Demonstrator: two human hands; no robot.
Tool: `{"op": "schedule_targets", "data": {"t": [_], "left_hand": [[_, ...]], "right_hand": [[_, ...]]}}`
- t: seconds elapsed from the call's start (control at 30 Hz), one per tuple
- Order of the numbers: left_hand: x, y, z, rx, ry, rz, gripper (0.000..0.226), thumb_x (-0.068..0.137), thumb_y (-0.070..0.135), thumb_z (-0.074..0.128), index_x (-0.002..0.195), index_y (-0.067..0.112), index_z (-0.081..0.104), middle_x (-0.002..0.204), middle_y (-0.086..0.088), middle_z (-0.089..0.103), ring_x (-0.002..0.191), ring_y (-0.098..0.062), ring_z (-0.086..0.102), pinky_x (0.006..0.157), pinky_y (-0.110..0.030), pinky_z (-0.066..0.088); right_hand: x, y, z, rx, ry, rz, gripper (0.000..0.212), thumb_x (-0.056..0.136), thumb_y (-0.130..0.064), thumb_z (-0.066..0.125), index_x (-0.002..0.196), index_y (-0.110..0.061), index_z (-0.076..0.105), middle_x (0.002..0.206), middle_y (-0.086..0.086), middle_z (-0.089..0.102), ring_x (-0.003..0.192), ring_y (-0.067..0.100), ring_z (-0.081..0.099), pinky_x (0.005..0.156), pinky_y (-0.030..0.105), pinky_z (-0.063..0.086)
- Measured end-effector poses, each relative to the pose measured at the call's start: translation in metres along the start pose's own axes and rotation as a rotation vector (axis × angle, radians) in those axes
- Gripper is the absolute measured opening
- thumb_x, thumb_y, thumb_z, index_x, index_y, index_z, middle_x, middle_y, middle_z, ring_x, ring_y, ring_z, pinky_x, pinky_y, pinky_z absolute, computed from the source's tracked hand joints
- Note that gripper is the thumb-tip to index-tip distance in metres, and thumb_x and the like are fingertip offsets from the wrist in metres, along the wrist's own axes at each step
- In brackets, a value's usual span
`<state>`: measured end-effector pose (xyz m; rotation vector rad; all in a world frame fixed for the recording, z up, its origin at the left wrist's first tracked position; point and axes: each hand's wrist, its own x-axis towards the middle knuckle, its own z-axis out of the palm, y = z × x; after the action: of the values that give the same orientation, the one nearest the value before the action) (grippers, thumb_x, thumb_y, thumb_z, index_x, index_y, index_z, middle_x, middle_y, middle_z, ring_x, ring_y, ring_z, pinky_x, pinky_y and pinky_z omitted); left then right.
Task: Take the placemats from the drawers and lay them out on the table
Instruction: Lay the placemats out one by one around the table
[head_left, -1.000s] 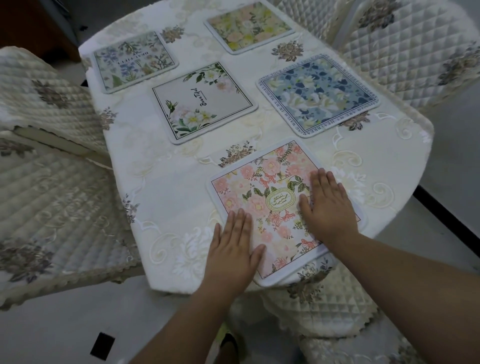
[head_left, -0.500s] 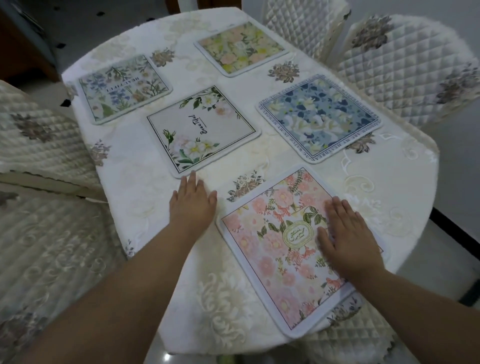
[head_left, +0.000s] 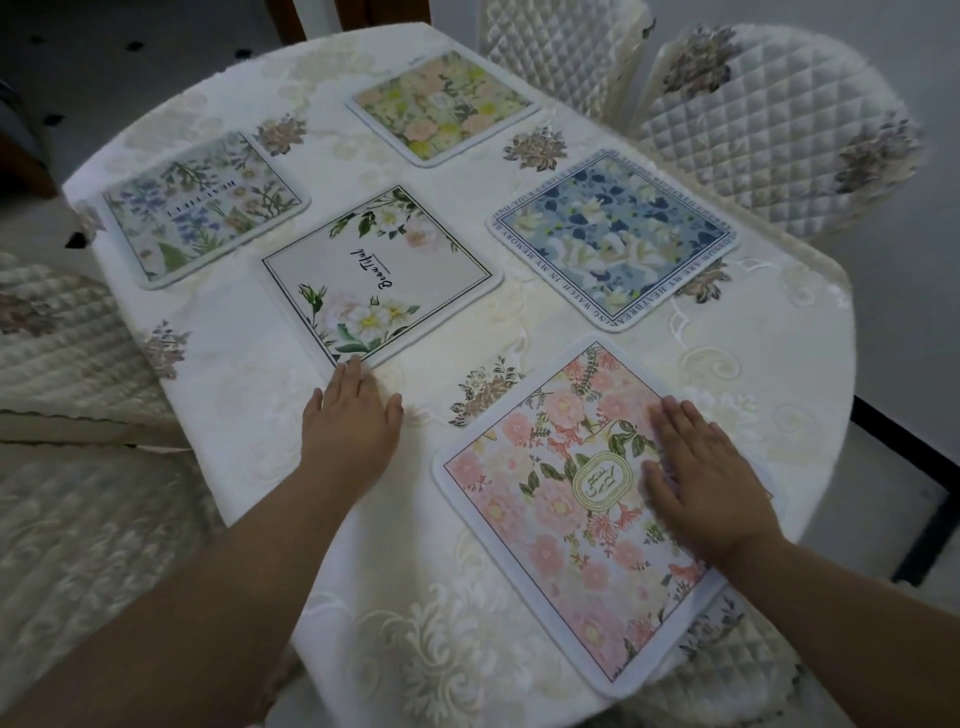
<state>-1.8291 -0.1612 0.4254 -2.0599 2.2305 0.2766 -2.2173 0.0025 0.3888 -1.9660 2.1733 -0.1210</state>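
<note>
left hand (head_left: 350, 415) flat on the bench (head_left: 249, 384), fingers (head_left: 353, 371) extended, touching the near corner of the white placemat (head_left: 382, 275), gripping nothing. right hand (head_left: 709, 483) palm-down, fingers spread, pressed on the pink placemat (head_left: 545, 499) near the bench edge.

Right hand (head_left: 709, 486) covers part of the pink placemat (head_left: 576, 514), the lavender placemat (head_left: 205, 208) lettering is too blurred to read, both forearms cut off at the bottom edge
</note>
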Motion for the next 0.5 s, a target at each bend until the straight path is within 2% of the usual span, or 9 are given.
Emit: {"op": "schedule_targets", "data": {"t": [0.13, 0.27, 0.4, 0.5], "left_hand": [[0.001, 0.001, -0.001, -0.066, -0.057, -0.048, 0.068, 0.103, 0.053, 0.026, 0.157, 0.011, 0.028, 0.17, -0.002, 0.012, 0.155, -0.02, 0.01, 0.12, -0.05, 0.024], [-0.004, 0.012, -0.012, -0.061, -0.016, -0.083, 0.068, 0.102, 0.055, 0.028, 0.155, 0.013, 0.034, 0.168, 0.002, 0.018, 0.154, -0.019, 0.013, 0.117, -0.051, 0.025], [-0.032, 0.041, -0.027, -0.085, 0.087, 0.055, 0.06, 0.103, 0.048, 0.038, 0.154, 0.017, 0.038, 0.166, 0.004, 0.026, 0.152, -0.019, 0.019, 0.113, -0.05, 0.029], [-0.069, 0.079, -0.028, -0.197, 0.167, 0.246, 0.056, 0.1, 0.028, 0.052, 0.153, 0.01, 0.042, 0.16, -0.006, 0.038, 0.146, -0.027, 0.034, 0.113, -0.051, 0.04]], "right_hand": [[0.0, 0.0, -0.001, -0.004, 0.008, -0.004, 0.069, 0.101, -0.054, 0.024, 0.161, -0.025, 0.005, 0.168, -0.005, 0.002, 0.153, 0.007, -0.007, 0.125, 0.04, 0.011], [-0.001, -0.001, -0.001, 0.009, 0.016, -0.007, 0.069, 0.1, -0.053, 0.024, 0.161, -0.024, 0.007, 0.168, -0.005, 0.001, 0.153, 0.007, -0.007, 0.125, 0.039, 0.009], [-0.001, -0.001, -0.001, 0.018, 0.01, -0.026, 0.069, 0.101, -0.052, 0.021, 0.161, -0.023, 0.005, 0.168, -0.005, -0.001, 0.153, 0.007, -0.01, 0.126, 0.038, 0.006], [-0.003, -0.002, -0.002, 0.047, 0.045, -0.048, 0.067, 0.101, -0.048, 0.026, 0.161, -0.023, 0.011, 0.168, -0.004, 0.009, 0.154, 0.008, -0.002, 0.126, 0.038, 0.009]]}}
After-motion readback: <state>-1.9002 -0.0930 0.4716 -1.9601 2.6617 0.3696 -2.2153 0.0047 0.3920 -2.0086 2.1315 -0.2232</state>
